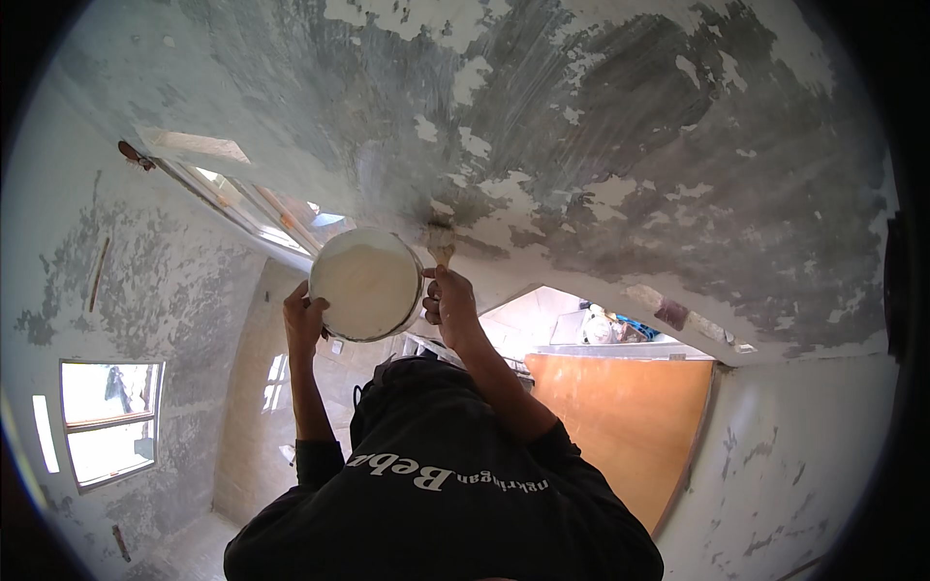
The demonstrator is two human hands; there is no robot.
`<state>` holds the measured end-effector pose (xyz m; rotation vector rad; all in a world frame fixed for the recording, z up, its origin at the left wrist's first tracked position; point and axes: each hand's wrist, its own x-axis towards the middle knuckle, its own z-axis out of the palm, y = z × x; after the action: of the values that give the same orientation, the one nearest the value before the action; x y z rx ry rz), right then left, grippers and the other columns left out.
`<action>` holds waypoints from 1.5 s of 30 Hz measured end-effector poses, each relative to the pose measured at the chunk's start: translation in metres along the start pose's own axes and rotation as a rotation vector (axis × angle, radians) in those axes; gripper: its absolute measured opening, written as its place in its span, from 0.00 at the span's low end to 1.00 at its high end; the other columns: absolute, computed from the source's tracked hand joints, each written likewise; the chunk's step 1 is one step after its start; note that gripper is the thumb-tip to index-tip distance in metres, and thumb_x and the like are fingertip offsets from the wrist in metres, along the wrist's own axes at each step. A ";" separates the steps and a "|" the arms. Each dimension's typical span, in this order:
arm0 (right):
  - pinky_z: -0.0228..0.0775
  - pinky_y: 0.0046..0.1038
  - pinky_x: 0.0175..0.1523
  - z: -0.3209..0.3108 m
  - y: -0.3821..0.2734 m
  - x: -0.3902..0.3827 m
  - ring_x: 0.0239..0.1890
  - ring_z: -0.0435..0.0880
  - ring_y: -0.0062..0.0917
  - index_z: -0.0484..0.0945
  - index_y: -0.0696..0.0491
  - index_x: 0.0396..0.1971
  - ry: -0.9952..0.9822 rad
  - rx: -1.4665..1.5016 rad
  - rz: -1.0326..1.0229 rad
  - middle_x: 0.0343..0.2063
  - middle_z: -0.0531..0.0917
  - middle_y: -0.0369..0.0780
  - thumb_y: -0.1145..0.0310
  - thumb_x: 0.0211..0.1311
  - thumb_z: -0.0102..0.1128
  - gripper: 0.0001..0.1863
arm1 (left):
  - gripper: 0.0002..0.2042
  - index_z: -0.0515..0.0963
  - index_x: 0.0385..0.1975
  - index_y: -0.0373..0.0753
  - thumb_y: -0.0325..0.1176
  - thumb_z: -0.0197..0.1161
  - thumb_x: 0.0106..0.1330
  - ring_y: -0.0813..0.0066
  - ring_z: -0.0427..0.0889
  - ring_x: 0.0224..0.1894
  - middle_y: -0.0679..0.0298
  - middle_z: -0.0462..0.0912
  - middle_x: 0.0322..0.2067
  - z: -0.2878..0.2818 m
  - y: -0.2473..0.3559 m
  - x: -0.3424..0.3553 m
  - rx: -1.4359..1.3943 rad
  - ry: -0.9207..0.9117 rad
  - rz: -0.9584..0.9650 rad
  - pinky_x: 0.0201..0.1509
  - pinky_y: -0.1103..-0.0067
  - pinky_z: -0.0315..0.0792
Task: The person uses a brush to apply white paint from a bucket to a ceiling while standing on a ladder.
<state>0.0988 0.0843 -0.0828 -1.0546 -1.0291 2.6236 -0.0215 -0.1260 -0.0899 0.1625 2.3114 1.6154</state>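
Note:
A round bucket [366, 284] filled with whitish paint hangs in front of me at chest height. My left hand [306, 316] is closed on its left rim, with the thumb over the edge. In my right hand [449, 302] is a paintbrush [443, 250], gripped by its handle just right of the bucket. Its bristles point up and away and appear to meet the patchy grey-and-white wall [581, 126]; exact contact is hard to tell. The lower part of the bucket is hidden.
A window frame [262, 218] with glass lies left of the bucket. On the left wall is another window [111, 421]. An orange-brown door panel [620, 421] stands at the right, beside an opening with bagged items [615, 327] beyond it.

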 end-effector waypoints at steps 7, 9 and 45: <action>0.43 0.16 0.15 0.040 -0.044 -0.052 0.12 0.53 0.10 0.70 0.58 0.41 -0.144 -0.074 -0.270 0.15 0.58 0.27 0.55 0.69 0.45 0.19 | 0.17 0.76 0.38 0.28 0.24 0.53 0.46 0.77 0.69 0.09 0.58 0.75 0.15 0.000 0.007 -0.002 -0.152 0.047 0.035 0.07 0.79 0.60; 0.41 0.17 0.15 0.053 -0.057 -0.064 0.12 0.52 0.10 0.70 0.57 0.42 -0.167 -0.124 -0.376 0.15 0.56 0.27 0.54 0.69 0.47 0.19 | 0.17 0.76 0.38 0.27 0.24 0.53 0.46 0.76 0.69 0.08 0.58 0.76 0.15 -0.003 -0.004 0.001 -0.114 0.062 0.068 0.07 0.79 0.61; 0.40 0.18 0.15 0.044 -0.063 -0.059 0.11 0.50 0.10 0.71 0.57 0.37 -0.190 -0.232 -0.471 0.13 0.56 0.26 0.51 0.68 0.47 0.21 | 0.21 0.76 0.43 0.26 0.24 0.53 0.46 0.71 0.72 0.07 0.54 0.76 0.13 -0.001 0.013 0.001 0.107 -0.015 -0.010 0.06 0.76 0.63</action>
<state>0.1066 0.0869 0.0134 -0.5129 -1.4451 2.2842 -0.0239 -0.1221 -0.0774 0.1861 2.3839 1.4816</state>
